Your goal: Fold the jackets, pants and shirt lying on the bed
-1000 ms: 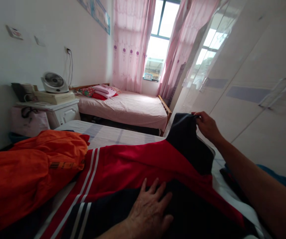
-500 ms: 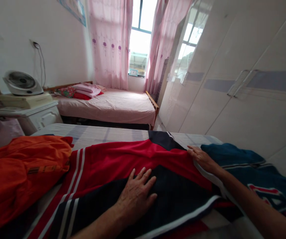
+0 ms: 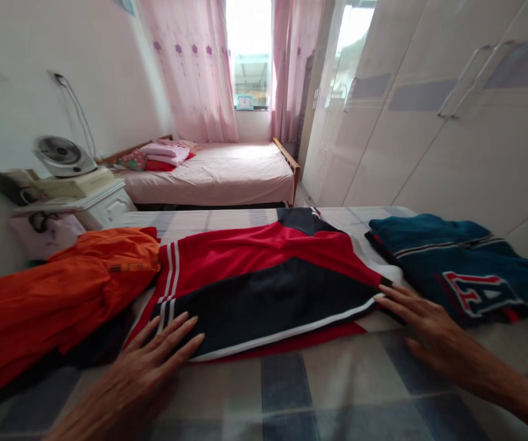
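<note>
A red and dark navy jacket (image 3: 264, 275) with white stripes lies folded flat on the checked bed (image 3: 328, 386). My left hand (image 3: 144, 367) rests open, fingers spread, on the bed with its fingertips touching the jacket's near left corner. My right hand (image 3: 422, 324) lies open and flat, its fingertips at the jacket's right edge. An orange garment (image 3: 57, 288) is bunched to the left of the jacket. A folded teal garment (image 3: 457, 269) with a red letter sits to the right.
A white nightstand (image 3: 84, 205) with a small fan (image 3: 64, 156) stands at the left wall. A second bed (image 3: 218, 174) with pink sheets lies beyond, under a curtained window. White wardrobe doors (image 3: 429, 116) line the right side.
My right hand let go of the jacket's dark sleeve, which now lies folded flat. Both hands slid back to the jacket's near corners. The view pulled back, showing the teal garment.
</note>
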### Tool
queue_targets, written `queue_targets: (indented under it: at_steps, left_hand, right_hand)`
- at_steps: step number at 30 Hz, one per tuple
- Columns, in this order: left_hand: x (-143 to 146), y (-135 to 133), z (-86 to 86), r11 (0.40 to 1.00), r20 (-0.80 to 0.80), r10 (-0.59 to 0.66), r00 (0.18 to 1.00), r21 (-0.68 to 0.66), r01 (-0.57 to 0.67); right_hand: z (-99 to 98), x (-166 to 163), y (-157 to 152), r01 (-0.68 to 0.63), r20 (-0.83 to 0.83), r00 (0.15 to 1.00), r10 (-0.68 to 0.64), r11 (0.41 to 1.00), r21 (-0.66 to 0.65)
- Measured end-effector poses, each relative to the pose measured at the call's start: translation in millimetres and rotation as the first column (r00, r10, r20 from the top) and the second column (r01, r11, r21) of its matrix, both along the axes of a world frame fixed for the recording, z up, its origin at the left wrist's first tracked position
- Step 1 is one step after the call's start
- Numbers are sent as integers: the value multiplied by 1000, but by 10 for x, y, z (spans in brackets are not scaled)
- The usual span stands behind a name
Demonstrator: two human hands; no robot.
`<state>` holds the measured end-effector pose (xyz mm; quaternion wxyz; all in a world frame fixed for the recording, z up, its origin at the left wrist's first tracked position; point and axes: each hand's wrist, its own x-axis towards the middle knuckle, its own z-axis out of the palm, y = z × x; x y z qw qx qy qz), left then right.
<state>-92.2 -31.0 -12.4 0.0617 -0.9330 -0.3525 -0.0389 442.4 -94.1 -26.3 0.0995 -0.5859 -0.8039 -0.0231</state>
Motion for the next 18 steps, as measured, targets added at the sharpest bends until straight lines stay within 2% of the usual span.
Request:
queue_targets:
  at_steps: [4,9,11,14,18]
  left_hand:
    - [-71,43,-75,988,-73,4,997,151,7]
    - [91,131,-75,962,-59,48,997,270,-30]
    - [150,155,-74,964,-8,77,997,254,-72]
    - [201,203,-28,974,87,156,984,154,-168]
    - [232,301,157,945,144,326,934,-31,-325]
  right_hand:
    - [-167,92,150,-51,146,989,34,992,115]
    - [-136,10,341,-78,244,969,25,975,208]
    - [-109,-35,364,-59,235,972,9,977,207]
    - [-66,-74,354,-55,185,982,29,988,141]
    - [-15,-103,319,-71,151,987,57,994,87]
